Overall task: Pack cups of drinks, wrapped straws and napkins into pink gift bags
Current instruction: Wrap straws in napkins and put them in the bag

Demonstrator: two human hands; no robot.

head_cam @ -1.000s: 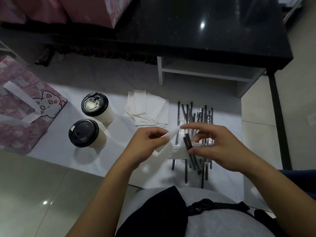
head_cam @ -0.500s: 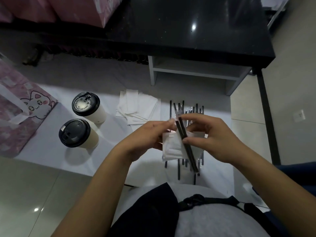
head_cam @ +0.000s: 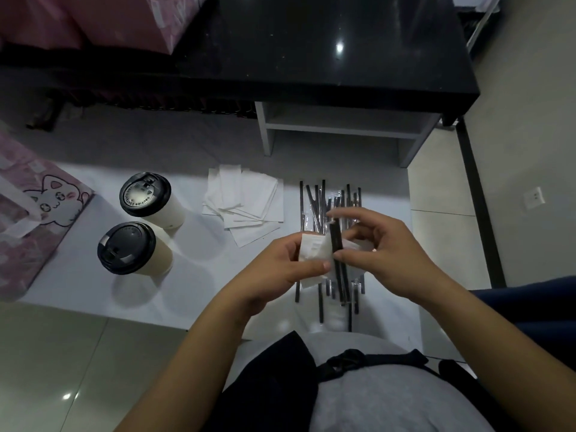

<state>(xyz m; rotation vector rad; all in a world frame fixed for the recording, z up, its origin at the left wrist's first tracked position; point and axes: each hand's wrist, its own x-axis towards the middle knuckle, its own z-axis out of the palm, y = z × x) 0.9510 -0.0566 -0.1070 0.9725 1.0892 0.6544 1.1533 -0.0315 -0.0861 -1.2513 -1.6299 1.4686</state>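
My left hand (head_cam: 280, 269) pinches a folded white napkin (head_cam: 311, 254) above the white sheet. My right hand (head_cam: 389, 254) pinches two black wrapped straws (head_cam: 338, 254) upright against that napkin. Under both hands lies a pile of several wrapped straws (head_cam: 318, 201). A loose stack of napkins (head_cam: 246, 201) lies to its left. Two white cups with black lids stand further left, the far cup (head_cam: 149, 201) and the near cup (head_cam: 131, 251). A pink gift bag with a cat drawing (head_cam: 34, 213) lies flat at the left edge.
A white sheet (head_cam: 78, 288) covers the floor under the items. A black table (head_cam: 343, 45) with a white shelf (head_cam: 336, 126) stands behind them. More pink bags (head_cam: 93, 20) sit at the top left. Tiled floor surrounds the sheet.
The napkin has been folded smaller in my left hand. My right hand has brought the two straws upright against it. The camera view shifted slightly.
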